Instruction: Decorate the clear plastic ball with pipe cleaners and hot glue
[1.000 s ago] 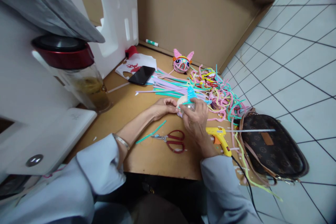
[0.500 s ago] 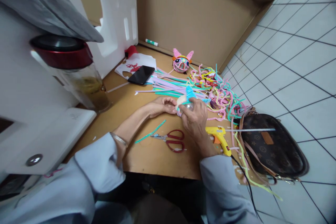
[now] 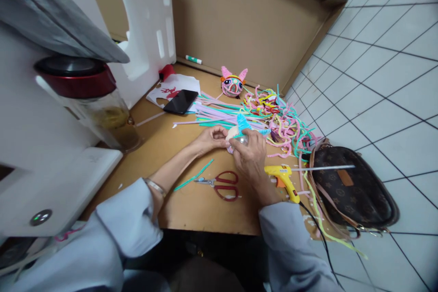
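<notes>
Clear ball (image 3: 244, 139) with a blue ear (image 3: 242, 122), held between two hands over the desk (image 3: 205, 213), on the near side of the fuzzy sticks (image 3: 222, 114). The left hand (image 3: 210, 140) has its grip pinching the ball's left edge between thumb and fingertips; the right hand (image 3: 252, 151) has its grip curved about the right side, thumb pressed against it. The shell appears to be thin plastic: light, stiff, rather slippery, and liable to crack if squeezed hard. The ear looks soft and easily bent; the bare sides therefore offer the better hold. Lettering on the yellow glue gun (image 3: 281, 173) is too small to read; the patterned bag (image 3: 352, 191) shows no legible name.
</notes>
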`<state>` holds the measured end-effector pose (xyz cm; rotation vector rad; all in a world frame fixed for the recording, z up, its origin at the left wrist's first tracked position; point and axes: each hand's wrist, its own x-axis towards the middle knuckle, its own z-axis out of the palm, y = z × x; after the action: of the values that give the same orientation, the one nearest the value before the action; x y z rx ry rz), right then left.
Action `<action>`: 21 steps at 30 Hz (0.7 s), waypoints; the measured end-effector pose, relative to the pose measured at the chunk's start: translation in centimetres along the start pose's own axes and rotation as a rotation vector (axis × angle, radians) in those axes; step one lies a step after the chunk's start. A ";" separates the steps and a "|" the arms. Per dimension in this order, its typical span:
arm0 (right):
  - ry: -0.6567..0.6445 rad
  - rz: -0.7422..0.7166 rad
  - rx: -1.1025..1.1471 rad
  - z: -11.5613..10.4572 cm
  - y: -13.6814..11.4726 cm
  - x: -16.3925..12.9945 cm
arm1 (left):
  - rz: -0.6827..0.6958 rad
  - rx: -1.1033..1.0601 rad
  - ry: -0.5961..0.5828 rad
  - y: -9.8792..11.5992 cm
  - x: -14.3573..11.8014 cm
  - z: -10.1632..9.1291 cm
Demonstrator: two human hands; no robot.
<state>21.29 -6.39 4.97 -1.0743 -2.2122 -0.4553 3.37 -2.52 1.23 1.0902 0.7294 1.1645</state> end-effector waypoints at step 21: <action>0.584 1.151 1.026 1.2 3.6 0.7 | -0.089 0.079 0.042 0.3 -0.1 -1.5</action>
<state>23.31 -3.13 4.65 -1.1513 -0.7958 0.7141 1.94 -2.20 0.98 1.0901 0.8542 1.0929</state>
